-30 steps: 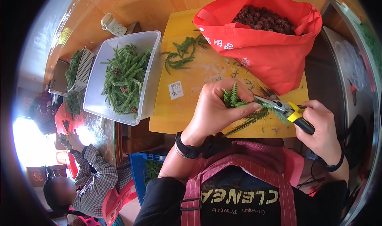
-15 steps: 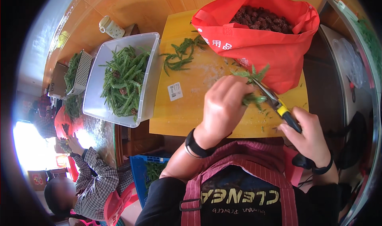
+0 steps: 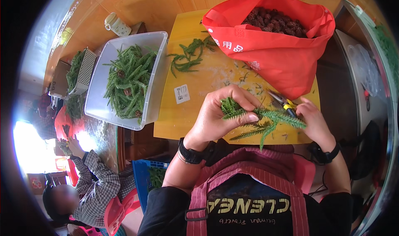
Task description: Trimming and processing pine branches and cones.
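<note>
Pinching green sprigs [image 3: 284, 118] between thumb and curled fingers of the left hand [image 3: 222, 115]. Since half a second ago, swung pliers [image 3: 283, 102] clear of the sprigs, by the partly curled right hand [image 3: 315, 123] (cannot tell whether gripped), apparently pausing the plier work.

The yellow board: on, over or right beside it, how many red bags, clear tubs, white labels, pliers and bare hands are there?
Red bag: 1
Clear tub: 1
White label: 1
Pliers: 1
Bare hands, left hand and right hand: 2
Total: 6
</note>
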Motion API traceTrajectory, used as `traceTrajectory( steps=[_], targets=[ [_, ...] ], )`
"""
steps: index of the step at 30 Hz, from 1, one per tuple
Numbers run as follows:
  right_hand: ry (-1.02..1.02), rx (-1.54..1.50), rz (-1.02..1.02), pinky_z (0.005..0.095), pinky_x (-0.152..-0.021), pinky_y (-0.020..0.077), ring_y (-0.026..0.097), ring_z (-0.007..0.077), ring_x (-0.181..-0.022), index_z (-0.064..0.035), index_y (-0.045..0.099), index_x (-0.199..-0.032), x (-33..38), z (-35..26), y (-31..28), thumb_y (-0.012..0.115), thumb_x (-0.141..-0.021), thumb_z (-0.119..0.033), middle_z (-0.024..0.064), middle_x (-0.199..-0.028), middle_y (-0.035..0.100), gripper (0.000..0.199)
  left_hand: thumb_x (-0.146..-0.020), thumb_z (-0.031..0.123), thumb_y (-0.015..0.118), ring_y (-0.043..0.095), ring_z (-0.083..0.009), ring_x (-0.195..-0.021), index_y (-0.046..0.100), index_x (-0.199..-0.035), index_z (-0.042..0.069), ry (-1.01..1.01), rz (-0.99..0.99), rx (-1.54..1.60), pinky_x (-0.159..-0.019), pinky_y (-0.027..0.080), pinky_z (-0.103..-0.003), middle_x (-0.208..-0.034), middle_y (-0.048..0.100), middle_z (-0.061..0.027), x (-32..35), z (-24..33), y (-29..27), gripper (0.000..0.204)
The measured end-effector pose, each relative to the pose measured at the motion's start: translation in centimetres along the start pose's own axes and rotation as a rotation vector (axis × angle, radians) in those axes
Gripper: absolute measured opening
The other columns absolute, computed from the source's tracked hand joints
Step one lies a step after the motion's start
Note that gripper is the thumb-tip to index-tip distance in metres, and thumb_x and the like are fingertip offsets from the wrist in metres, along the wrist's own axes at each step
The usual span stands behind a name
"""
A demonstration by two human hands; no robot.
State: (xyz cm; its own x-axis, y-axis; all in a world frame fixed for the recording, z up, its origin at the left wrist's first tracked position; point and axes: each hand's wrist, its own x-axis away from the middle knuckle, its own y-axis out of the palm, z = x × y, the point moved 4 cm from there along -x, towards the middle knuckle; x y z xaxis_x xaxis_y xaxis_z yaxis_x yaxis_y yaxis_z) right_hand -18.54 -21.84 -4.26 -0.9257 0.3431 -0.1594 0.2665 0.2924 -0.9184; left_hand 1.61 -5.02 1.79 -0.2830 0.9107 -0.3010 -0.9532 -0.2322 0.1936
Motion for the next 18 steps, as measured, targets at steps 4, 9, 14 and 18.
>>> traceTrajectory(
  steps=[4,9,14,18],
  targets=[
    [0.092,-0.333,0.15,0.0349,-0.08,0.0453,0.06,0.0306,-0.09,0.0001,0.059,-0.086,-2.6,-3.1,-5.9,0.057,-0.079,-0.003,0.0139,-0.088,0.062,0.008,-0.071,-0.001,0.072,0.061,-0.0186,-0.078,0.053,-0.078,0.002,-0.023,-0.062,0.082,-0.068,0.049,-0.029,-0.088,0.063,-0.0186,0.1,-0.2,0.5,0.021],
    [-0.417,-0.458,-0.009,0.033,-0.076,0.0466,0.06,0.0267,-0.085,-0.0016,0.059,-0.086,-6.3,-10.1,-9.0,0.067,-0.075,-0.016,0.0107,-0.086,0.062,0.02,-0.069,-0.001,0.073,0.061,-0.0192,-0.079,0.054,-0.077,0.003,-0.051,-0.202,0.062,-0.069,0.048,-0.03,-0.084,0.063,-0.0152,-0.1,-0.5,2.0,0.021],
    [-0.402,-0.526,-0.254,0.0324,-0.066,0.0462,0.059,0.0253,-0.075,-0.0039,0.06,-0.084,-6.7,-11.0,-8.3,0.07,-0.072,-0.018,0.0085,-0.08,0.059,0.021,-0.073,0.005,0.073,0.058,-0.0103,-0.079,0.057,-0.08,0.004,-0.118,-0.223,0.002,-0.071,0.046,-0.025,-0.083,0.062,-0.0035,0.3,0.0,2.2,0.017],
    [-0.435,-0.449,-0.229,0.0326,-0.058,0.0439,0.056,0.0249,-0.066,-0.0049,0.059,-0.077,-6.8,-11.4,-8.0,0.069,-0.072,-0.015,0.0071,-0.074,0.056,0.015,-0.074,0.006,0.073,0.057,-0.009,-0.078,0.058,-0.08,0.003,-0.13,-0.234,-0.018,-0.071,0.045,-0.024,-0.082,0.062,-0.0019,0.3,0.1,2.3,0.016]
  ],
)
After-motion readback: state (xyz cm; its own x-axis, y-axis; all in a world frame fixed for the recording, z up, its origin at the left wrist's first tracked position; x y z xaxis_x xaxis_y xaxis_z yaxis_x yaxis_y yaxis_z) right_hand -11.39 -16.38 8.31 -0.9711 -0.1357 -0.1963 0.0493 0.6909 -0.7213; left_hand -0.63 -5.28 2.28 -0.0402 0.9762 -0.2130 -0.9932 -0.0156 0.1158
